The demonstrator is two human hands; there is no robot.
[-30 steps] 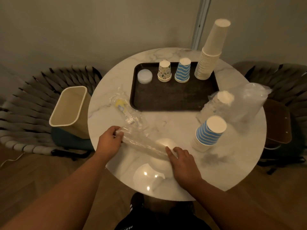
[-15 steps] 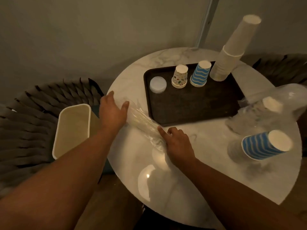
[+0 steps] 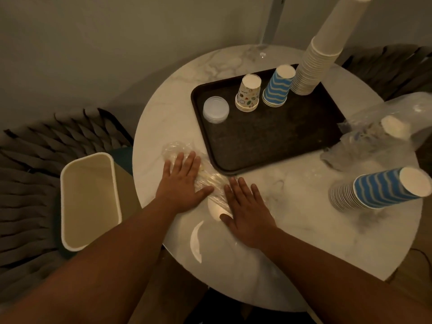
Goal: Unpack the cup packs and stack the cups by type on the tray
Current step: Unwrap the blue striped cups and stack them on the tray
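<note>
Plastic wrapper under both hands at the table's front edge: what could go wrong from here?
The plastic wrapper lies flat under the open left hand and right hand; being slick, it may slide on the marble table. The tall white cup stack on the tray could topple if the table is jolted.

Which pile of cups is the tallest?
The plain cream stack at the tray's far right corner; it towers over the blue wavy stack and the small patterned stack.

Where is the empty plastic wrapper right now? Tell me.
In the head view the plastic wrapper lies flat on the table's left side, pressed under the left hand, just off the tray's near-left corner.
</note>
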